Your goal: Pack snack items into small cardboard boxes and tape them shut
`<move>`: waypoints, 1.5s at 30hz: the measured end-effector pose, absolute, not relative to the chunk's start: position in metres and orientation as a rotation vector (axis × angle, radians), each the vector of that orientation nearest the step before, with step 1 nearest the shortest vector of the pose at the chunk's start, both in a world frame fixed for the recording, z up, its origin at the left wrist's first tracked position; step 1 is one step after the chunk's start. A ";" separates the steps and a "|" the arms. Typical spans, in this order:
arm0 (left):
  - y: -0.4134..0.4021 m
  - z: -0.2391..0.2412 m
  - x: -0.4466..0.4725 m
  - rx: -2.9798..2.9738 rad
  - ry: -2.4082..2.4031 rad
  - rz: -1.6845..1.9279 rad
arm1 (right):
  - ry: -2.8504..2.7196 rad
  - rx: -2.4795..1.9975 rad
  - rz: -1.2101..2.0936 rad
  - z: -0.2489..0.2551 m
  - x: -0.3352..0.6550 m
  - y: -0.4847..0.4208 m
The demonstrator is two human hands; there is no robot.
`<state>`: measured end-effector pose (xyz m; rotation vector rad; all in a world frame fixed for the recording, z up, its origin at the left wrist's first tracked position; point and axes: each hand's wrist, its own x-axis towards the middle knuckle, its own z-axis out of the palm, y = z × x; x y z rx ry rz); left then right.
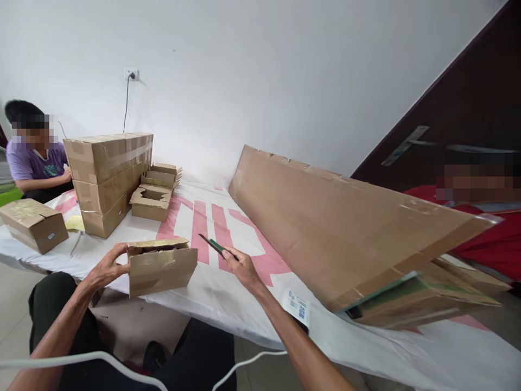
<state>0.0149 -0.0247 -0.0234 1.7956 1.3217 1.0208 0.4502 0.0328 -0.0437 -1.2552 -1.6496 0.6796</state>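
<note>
One cardboard box (160, 271), left hand (106, 266) pinching its left end, right hand (243, 267) beyond its other end, gripping green knife (216, 246)

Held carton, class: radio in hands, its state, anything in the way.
Left hand gripping carton, left end. Right hand holding green knife. Carton's top gaping slightly. Nothing seen between knife and carton.

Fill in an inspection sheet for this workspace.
Surface: white sheet with pink markings, wrinkled
Job's things: small carton, top gaping slightly; green utility knife
Clutter: stacked cartons, opened cartons, large carton, blue-printed white packet
Grips: left grip on small carton's left end; right grip holds knife, apart from carton
Cables: black cord in wall socket; white cable across foreground
Surroundings: person in purple, person in red, white wall
</note>
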 end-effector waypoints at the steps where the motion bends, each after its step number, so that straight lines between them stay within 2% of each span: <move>1: -0.026 -0.023 0.016 1.778 1.318 1.012 | -1.679 -1.223 0.688 -0.035 0.447 0.033; 5: -0.031 -0.026 0.016 1.712 1.381 1.010 | -1.823 -1.118 0.664 0.003 0.435 0.035; 8: -0.032 -0.030 0.014 1.726 1.400 0.985 | -1.809 -1.112 0.554 0.004 0.435 0.043; 17: -0.025 -0.029 0.014 1.774 1.344 0.940 | -1.698 -1.562 0.456 -0.125 0.453 0.041; 21: -0.021 -0.027 0.011 1.828 1.314 0.884 | -1.678 -1.560 0.468 -0.148 0.446 0.026; 26: -0.017 -0.026 0.010 1.890 1.319 0.854 | -1.670 -1.436 0.586 -0.123 0.420 0.043; 31: -0.014 -0.019 0.009 1.915 1.352 0.840 | -1.748 -1.122 0.943 -0.078 0.373 0.042; 33: -0.013 -0.014 0.005 1.930 1.398 0.836 | -1.774 -1.064 0.986 -0.068 0.357 0.026; 38: -0.003 -0.002 0.005 1.990 1.558 0.778 | -1.842 -1.210 0.762 -0.060 0.334 -0.008; 45: -0.001 -0.004 0.042 2.171 1.896 0.703 | -1.888 -1.453 0.544 -0.043 0.311 0.003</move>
